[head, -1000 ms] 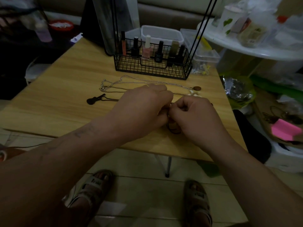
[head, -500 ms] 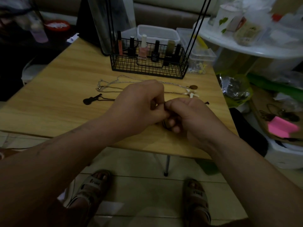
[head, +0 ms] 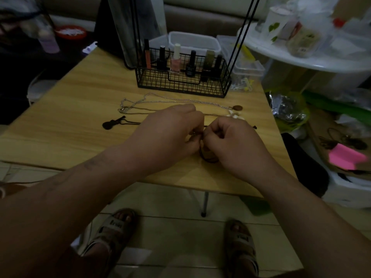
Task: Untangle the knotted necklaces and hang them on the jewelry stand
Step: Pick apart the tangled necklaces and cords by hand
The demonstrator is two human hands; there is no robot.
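left hand [head: 168, 135] is pinching dark cord [head: 208, 159] knot | right hand [head: 230, 143] is pinching it too, fingertips meeting | cord is running left toward guitar pendant [head: 112, 123]

No word reads clean in this dim light. Left sandal [head: 115, 224]: dark block letters across the pale strap, too blurred to read. Right sandal [head: 242, 237]: a shorter dark mark on its strap, also unreadable. Dark nail polish bottle [head: 190, 67] in the wire basket [head: 180, 88]: faint pale print on the front, too small to make out. White cup [head: 276, 24] on the round white shelf [head: 301, 62]: green leaf motifs only.
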